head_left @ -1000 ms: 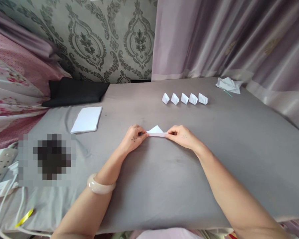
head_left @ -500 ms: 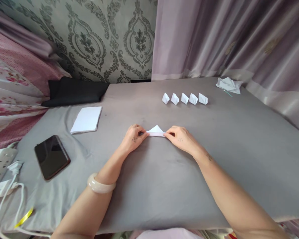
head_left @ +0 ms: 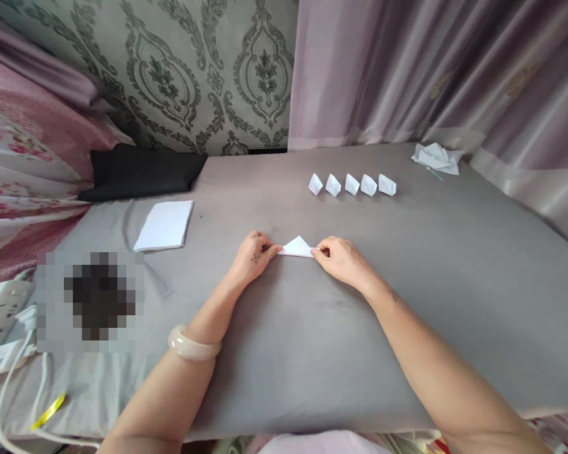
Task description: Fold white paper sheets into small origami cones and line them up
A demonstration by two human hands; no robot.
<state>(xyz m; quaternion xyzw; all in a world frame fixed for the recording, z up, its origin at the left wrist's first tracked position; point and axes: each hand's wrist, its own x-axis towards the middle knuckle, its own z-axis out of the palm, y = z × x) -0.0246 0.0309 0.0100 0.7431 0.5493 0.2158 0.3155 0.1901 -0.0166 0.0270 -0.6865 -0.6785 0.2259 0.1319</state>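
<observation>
On the grey tabletop [head_left: 288, 353], our left hand [head_left: 254, 257] and right hand [head_left: 344, 260] pinch opposite ends of a folded paper [head_left: 298, 247], probably to hold it flat and even. Beyond our grip, rightward, five paper shapes [head_left: 351, 185] sit spaced apart, likely to avoid crushing.

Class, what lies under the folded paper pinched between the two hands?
Grey cloth shows around the folded paper, but whatever is directly beneath it is hidden. The left hand and right hand cover parts of its ends.
</observation>
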